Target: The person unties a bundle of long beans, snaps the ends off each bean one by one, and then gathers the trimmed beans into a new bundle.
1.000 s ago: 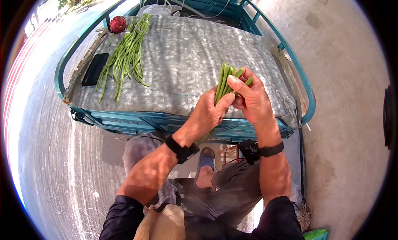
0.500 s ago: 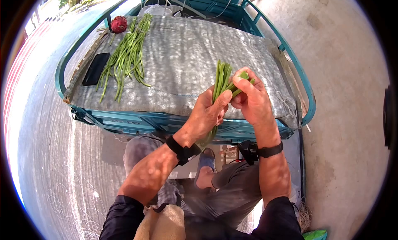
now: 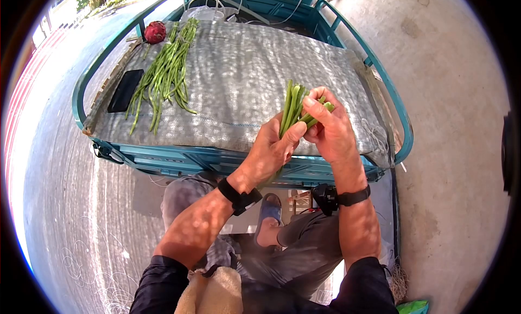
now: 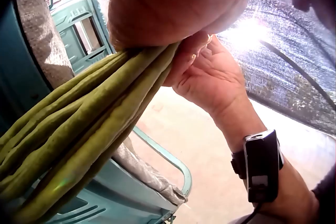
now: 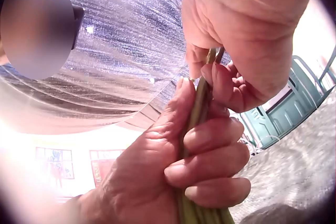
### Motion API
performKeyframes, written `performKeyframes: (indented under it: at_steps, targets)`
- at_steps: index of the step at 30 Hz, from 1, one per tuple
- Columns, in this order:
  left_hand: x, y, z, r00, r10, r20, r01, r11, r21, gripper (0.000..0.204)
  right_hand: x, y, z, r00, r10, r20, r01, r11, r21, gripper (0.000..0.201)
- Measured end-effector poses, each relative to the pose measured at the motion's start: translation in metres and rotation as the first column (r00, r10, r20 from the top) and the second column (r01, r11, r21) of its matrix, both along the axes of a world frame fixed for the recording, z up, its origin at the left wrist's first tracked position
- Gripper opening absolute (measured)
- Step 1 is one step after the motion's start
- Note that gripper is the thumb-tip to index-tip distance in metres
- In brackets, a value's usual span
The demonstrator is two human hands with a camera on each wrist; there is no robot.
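Note:
A small bunch of green long beans (image 3: 292, 109) is gripped near its upper end by my left hand (image 3: 273, 146), fingers curled round it. Below that hand the beans hang down, and the left wrist view shows their lengths (image 4: 100, 113) side by side. My right hand (image 3: 331, 128) pinches a few bean ends that fan out to the right, with thumb and fingers close beside the left thumb. In the right wrist view the left fingers (image 5: 215, 161) wrap the stalks while the right fingertips (image 5: 218, 79) hold their tips. Both hands are above the cart's front edge.
A grey woven sheet (image 3: 244, 70) covers the bed of a teal cart (image 3: 163, 157) with side rails (image 3: 388, 91). On its left lie a larger bunch of long beans (image 3: 165, 70), a black phone (image 3: 125, 90) and a red dragon fruit (image 3: 154, 32). A sandalled foot (image 3: 268, 227) is below.
The bean tops swung left and apart from the right-hand ends half a second ago, then came back nearer to them. Both hands stay in nearly the same place, keeping their hold.

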State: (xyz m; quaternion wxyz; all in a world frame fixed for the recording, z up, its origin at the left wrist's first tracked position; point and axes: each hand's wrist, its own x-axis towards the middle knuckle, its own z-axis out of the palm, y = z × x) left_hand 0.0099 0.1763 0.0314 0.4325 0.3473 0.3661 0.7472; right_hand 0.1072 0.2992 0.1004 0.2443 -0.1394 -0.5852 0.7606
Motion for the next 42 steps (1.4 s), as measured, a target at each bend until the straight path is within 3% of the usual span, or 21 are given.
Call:
performKeyframes:
  at_steps: [6,30,39,42]
  targets:
    - [0.0,-0.001,0.003,0.999,-0.025,-0.04,0.025,1.0,0.002,0.047,-0.001,0.0,-0.002,1.0,-0.023,-0.011,0.023,1.0,0.008,0.024]
    - [-0.001,0.003,-0.004,0.999,-0.003,-0.038,0.004,1.0,0.012,0.047,0.0,-0.002,-0.004,0.998,-0.057,0.014,0.055,0.992,0.112,0.013]
    - [-0.001,-0.006,0.003,0.993,-0.087,0.078,0.086,0.996,0.021,0.048,0.0,-0.006,0.006,0.999,-0.039,0.007,0.039,0.998,-0.043,0.018]
    - [0.001,-0.005,0.001,0.992,-0.084,0.095,0.082,0.996,0.03,0.049,0.002,-0.003,0.006,0.999,-0.002,0.033,0.003,1.0,-0.025,0.022]
